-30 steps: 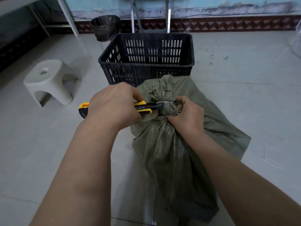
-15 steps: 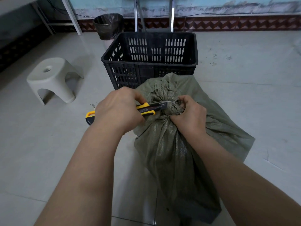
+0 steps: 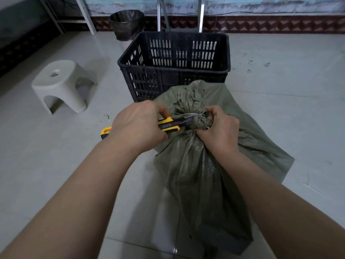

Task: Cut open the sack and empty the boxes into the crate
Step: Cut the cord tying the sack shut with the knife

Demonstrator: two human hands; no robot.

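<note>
A grey-green woven sack (image 3: 201, 171) stands on the tiled floor, its neck bunched and bound with a pale tie (image 3: 192, 114). My left hand (image 3: 137, 126) grips a yellow-and-black utility knife (image 3: 172, 124), whose tip presses against the left side of the tied neck. My right hand (image 3: 220, 128) clutches the neck from the right, just below the tie. Directly behind the sack sits a black slotted plastic crate (image 3: 173, 66); I see nothing inside it. The boxes are hidden inside the sack.
A white plastic stool (image 3: 61, 83) stands on the floor to the left. A bin lined with a black bag (image 3: 127, 23) sits by the back wall, next to metal table legs (image 3: 87, 17). Two metal uprights (image 3: 200, 14) rise behind the crate.
The view has shifted slightly, so the scene sits lower and further right in frame. Both hands keep their grips, and the knife stays at the tied neck of the sack.
</note>
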